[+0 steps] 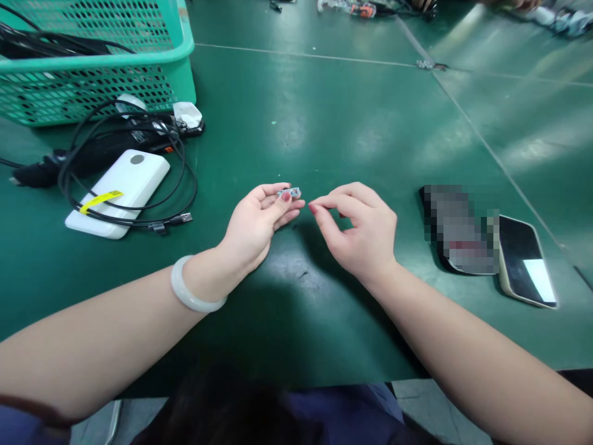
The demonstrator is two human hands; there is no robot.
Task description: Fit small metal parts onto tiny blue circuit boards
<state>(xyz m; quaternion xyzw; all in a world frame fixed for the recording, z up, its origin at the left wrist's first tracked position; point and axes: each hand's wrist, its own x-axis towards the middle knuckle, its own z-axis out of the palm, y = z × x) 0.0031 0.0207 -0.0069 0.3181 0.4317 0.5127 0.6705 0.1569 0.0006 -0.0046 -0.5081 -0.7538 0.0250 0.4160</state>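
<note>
My left hand [254, 224] is raised over the middle of the green table [296, 334], its thumb and fingers closed on a small metal part [290, 193]. The part looks silvery, with a bit of blue and a brownish spot; its exact kind is too small to tell. Just to the right, my right hand [359, 225] has its thumb and forefinger tips pressed together in a pinch, a short way from the part. Whatever those tips hold, if anything, is too small to make out. A pale bangle circles my left wrist.
At the upper left stands a green plastic basket [183, 74] with black items inside. Before it lie a black corded tool [106, 145], a white power bank [134, 179] and a looped cable [193, 176]. Two phone-like objects, one pixelated [463, 228] and one phone [523, 253], lie at right.
</note>
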